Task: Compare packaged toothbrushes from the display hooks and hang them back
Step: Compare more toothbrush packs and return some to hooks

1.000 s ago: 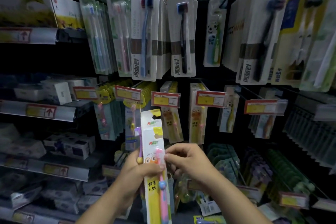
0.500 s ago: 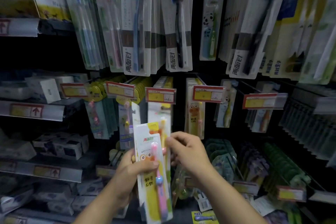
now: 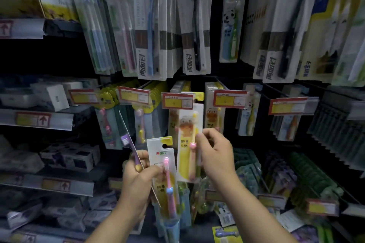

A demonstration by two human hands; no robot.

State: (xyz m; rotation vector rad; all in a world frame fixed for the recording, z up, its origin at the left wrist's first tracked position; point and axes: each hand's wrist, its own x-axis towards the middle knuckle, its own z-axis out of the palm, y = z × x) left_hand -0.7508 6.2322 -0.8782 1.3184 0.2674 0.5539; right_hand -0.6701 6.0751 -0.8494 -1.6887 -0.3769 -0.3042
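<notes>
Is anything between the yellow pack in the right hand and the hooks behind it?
Only the red-and-yellow price tag, overlapping the top left corner of the yellow pack. The right hand pinches its right edge; nothing else visible blocks it.

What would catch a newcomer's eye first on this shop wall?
Two hands fill the centre: the left hand grips a white pack with a pink toothbrush, and the right hand pinches a yellow cartoon pack just under a price tag. Above them hang rows of tall white toothbrush packs.

display hooks (image 3: 269, 90) carry packaged toothbrushes (image 3: 152, 25), shelves (image 3: 35, 120) hold boxes (image 3: 55, 96).
</notes>
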